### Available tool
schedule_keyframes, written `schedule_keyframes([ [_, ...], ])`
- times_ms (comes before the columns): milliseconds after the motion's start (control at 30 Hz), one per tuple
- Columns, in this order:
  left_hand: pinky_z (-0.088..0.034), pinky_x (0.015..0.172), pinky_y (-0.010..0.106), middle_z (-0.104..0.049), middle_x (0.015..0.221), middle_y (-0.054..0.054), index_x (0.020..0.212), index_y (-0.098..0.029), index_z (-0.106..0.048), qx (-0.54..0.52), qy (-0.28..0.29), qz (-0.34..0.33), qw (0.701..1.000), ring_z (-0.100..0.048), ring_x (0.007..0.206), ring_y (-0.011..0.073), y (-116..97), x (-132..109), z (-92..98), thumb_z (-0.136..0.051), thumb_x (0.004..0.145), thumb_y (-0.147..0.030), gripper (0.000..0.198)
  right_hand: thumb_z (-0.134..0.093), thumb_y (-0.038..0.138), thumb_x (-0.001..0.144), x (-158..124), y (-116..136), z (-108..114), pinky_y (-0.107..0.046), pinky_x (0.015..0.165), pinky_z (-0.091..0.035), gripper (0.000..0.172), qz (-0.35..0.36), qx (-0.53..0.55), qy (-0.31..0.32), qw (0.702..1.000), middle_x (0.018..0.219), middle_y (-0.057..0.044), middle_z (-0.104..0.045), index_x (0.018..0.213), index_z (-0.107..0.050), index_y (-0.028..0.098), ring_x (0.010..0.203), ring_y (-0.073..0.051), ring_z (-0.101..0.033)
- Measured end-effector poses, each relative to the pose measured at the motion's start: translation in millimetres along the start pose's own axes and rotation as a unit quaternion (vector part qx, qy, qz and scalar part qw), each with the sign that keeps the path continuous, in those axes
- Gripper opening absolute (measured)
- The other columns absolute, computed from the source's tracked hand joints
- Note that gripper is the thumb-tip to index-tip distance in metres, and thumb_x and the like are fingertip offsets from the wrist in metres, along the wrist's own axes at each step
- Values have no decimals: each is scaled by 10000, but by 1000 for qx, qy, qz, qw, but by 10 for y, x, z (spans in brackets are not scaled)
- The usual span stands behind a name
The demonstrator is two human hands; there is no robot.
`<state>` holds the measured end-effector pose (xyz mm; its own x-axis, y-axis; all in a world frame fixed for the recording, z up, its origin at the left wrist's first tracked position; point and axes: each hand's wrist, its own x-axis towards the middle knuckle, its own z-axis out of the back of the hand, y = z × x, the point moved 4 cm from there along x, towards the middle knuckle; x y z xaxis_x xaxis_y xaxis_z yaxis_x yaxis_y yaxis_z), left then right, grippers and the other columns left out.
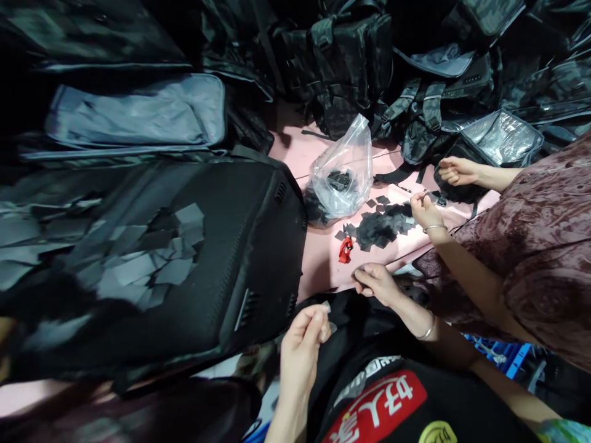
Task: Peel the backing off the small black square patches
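My left hand (302,338) is closed in a pinch on a small pale grey piece (327,306), held low in front of my body. Further right, my right hand (379,284) is also closed, fingers curled together by the table's near edge; what sits in its fingertips is dark and not clear. Just beyond it lie a small red object (345,250) and a loose pile of small black squares (381,226). To the left, grey flat squares (133,269) are heaped on a large black padded bag (258,234).
A clear plastic bag (357,144) with black pieces inside stands on the pink tabletop (318,274). At the right, a co-worker's hands (427,212) work close to the black squares. Camouflage backpacks (341,61) and an open grey-lined bag (138,114) line the back.
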<state>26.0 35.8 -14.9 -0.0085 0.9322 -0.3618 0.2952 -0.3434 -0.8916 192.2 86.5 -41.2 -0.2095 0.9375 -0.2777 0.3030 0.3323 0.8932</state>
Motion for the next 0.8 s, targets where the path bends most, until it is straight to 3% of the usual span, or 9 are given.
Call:
schedule_keyframes([
  [133,-350,534,236,-467,543,-44,971,-157,-665,17,-1,-30,999,-395,526,93,-79,-34,-83,-687,733,-399,341,-547,419,828,-196,66,-291,-168,452,-322,338,61,-155,46,985,521,19,-519,673,-598,124,443,-49,-436],
  [233,-364,537,240,-501,557,-32,979,-144,-672,44,11,-32,998,-418,534,100,-100,-64,-63,-683,731,-398,355,-535,374,839,-259,120,-406,-172,449,-306,350,81,-244,59,965,468,28,-483,596,-576,125,421,-47,-409],
  [433,-387,534,244,-565,580,-1,719,-155,-660,138,-5,-74,988,-469,537,116,-121,-143,5,-686,718,-389,235,-513,507,836,-267,45,-503,-171,391,-248,452,-11,-176,181,968,439,36,-452,608,-572,121,377,-44,-359],
  [567,-342,493,231,-484,516,-25,687,-151,-636,61,-52,-73,994,-402,493,94,-139,-146,29,-679,724,-408,264,-525,521,826,-285,26,-530,-168,380,-225,432,-66,-87,216,970,476,42,-466,688,-575,114,375,-34,-335],
  [667,-339,492,224,-440,507,-38,722,-148,-633,-4,-86,-67,994,-375,494,87,-112,-112,205,-703,710,-397,258,-556,483,814,-270,80,-515,-165,400,-244,375,-50,-60,212,974,570,27,-526,776,-585,111,408,-27,-364],
  [800,-351,463,213,-413,502,-43,636,-156,-574,-6,-61,20,998,-367,469,80,225,-66,794,-746,643,-403,302,-575,452,793,-179,86,-387,-156,381,-225,345,-48,-95,129,986,508,42,-494,728,-585,114,387,-27,-343],
])
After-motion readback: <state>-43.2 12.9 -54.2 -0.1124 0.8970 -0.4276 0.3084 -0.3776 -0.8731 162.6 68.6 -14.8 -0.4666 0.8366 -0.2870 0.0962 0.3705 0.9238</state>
